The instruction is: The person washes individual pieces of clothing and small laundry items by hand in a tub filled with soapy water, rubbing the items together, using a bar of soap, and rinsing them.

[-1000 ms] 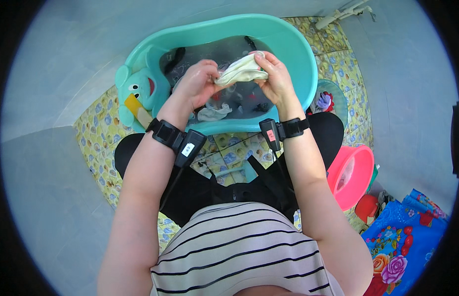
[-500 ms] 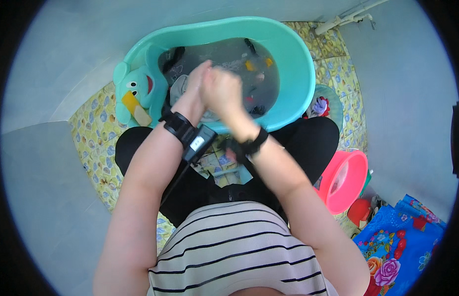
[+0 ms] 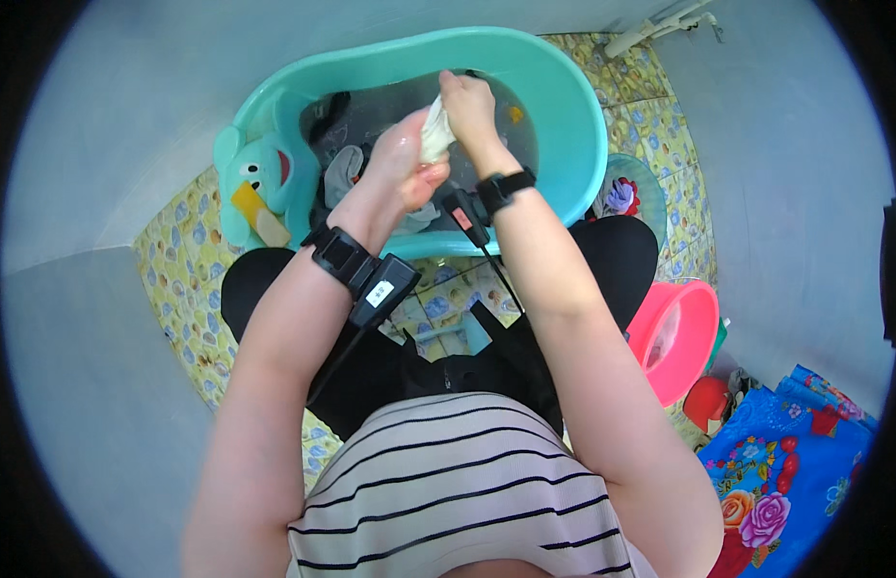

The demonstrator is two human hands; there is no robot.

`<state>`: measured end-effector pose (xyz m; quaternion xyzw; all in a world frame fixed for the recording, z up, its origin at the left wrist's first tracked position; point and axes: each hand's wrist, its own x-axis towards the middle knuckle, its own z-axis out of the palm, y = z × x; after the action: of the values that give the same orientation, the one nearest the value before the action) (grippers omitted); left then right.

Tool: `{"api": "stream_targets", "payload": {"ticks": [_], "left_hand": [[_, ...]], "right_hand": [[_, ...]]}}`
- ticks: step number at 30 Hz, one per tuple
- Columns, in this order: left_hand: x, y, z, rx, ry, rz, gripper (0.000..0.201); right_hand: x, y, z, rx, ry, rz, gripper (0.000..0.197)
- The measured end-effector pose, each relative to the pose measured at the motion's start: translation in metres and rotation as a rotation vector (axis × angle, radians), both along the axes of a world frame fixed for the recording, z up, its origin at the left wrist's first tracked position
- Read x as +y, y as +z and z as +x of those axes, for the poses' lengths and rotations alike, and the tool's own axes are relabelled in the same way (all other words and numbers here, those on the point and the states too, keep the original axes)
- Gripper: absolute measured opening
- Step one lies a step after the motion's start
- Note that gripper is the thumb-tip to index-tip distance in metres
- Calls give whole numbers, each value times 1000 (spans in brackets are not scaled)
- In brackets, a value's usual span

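Head view: the small white cloth (image 3: 434, 135) is above the water in the turquoise baby bathtub (image 3: 571, 125), its long axis running away from the person and slightly right. The right hand (image 3: 469, 106) grips its far end; the near end lies against the left hand (image 3: 402, 159), whose closure I cannot tell. Around: tiled floor (image 3: 193, 260), pink basin (image 3: 697, 337), grey-blue walls (image 3: 776, 193).

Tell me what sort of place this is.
Probably a bathroom or wash area: a turquoise tub holds murky water with cloth pieces in it, on a patterned tile floor, with white piping near the wall.
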<state>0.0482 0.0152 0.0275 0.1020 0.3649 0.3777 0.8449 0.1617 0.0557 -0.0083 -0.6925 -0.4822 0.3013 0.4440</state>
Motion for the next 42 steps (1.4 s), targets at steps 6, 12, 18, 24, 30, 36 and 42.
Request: {"api": "stream_targets", "payload": {"ticks": [6,12,18,24,30,36,42], "left_hand": [[6,8,-21,-138,86,76,25],[3,8,-24,232,78,174,17],[-11,-2,-6,32,173,12,18],[-6,12,-7,-34,170,-145,22],[1,-7,-7,-175,137,-99,14],[-10,13,9,-72,-35,-21,22],[1,5,-15,84,152,74,26]], "right_hand": [[-44,42,15,1166,177,-356,32],[-56,45,5,598,241,-177,24],[-45,41,-47,-231,21,155,24],[-65,51,-59,-301,112,-8,26],[-57,45,-59,-377,74,64,26],[-6,6,14,304,114,-92,27],[-54,51,29,987,466,-484,31]]}}
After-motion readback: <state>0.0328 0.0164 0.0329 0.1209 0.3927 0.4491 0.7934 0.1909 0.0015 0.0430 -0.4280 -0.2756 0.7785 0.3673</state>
